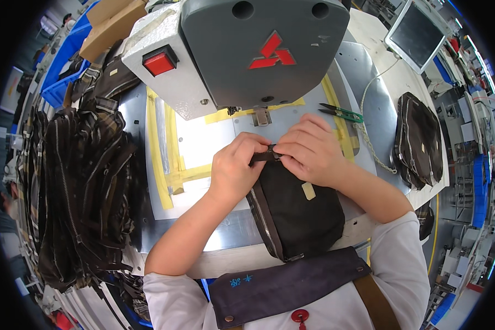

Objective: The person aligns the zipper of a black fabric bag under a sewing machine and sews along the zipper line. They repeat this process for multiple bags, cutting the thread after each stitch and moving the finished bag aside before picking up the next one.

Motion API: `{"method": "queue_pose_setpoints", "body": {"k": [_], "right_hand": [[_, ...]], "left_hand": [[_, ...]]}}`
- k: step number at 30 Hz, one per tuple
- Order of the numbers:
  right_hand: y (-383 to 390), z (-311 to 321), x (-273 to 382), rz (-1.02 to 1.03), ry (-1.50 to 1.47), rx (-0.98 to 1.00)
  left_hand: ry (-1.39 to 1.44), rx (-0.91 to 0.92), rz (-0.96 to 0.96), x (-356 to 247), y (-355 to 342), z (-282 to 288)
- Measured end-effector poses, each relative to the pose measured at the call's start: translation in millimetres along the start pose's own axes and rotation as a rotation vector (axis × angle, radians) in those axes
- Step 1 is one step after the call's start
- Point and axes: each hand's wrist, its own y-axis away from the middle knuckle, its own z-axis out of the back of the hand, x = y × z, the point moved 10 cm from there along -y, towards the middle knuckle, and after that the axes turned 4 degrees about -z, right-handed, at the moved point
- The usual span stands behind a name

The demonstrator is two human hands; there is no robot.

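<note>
A black zippered pouch with a small cream patch lies on the machine table close to my body, its silver zipper running down the left side. My left hand pinches the dark strap end at the pouch's far edge. From the other side, my right hand grips the same strap end, fingertips close to those of my left. Both hands work just in front of the metal foot under the sewing machine head. What lies between my fingertips is partly hidden.
Green-handled thread snips rest right of the foot. A heap of dark zippered pouches hangs at the left; more pouches lie stacked at the right. Yellow tape borders the work plate. A blue bin stands far left, a screen far right.
</note>
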Motion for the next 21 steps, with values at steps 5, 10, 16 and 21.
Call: {"method": "queue_pose_setpoints", "body": {"k": [5,10,16,21], "right_hand": [[-5,0,-14,-0.168,-0.096,0.035],[2,-11,-40,-0.486,-0.249,0.112],[14,-32,-57,-0.747,-0.413,0.471],[20,-42,-63,-0.843,-0.44,0.535]], "left_hand": [[-0.031,-0.003,-0.098,-7,1,0],[-0.102,0.007,-0.19,-21,-1,0],[-0.172,0.045,-0.315,-33,4,-6],[-0.219,0.076,-0.25,-30,3,-10]]}}
